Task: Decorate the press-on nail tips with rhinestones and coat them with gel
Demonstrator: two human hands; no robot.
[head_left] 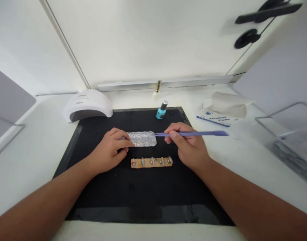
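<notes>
My left hand (pixel 112 149) holds the left end of a clear compartment case (pixel 145 139), its fingers bent over the edge. Small shiny pieces lie in the case's compartments. In my right hand (pixel 187 142) are purple tweezers (pixel 191 133), pinched between thumb and fingers, with their tips at the case's right end. Below the case lies a tan strip (pixel 148 163) carrying several nail tips, one with a red spot at the left and one tilted at the right end.
A white nail lamp (pixel 88 104) stands back left. Behind the case are a turquoise bottle (pixel 162 110) and a gold-capped bottle (pixel 157 89). An alcohol pads box (pixel 215 117) sits right, beside a plastic bag (pixel 291 150). A black mat (pixel 113 194) lies beneath my hands.
</notes>
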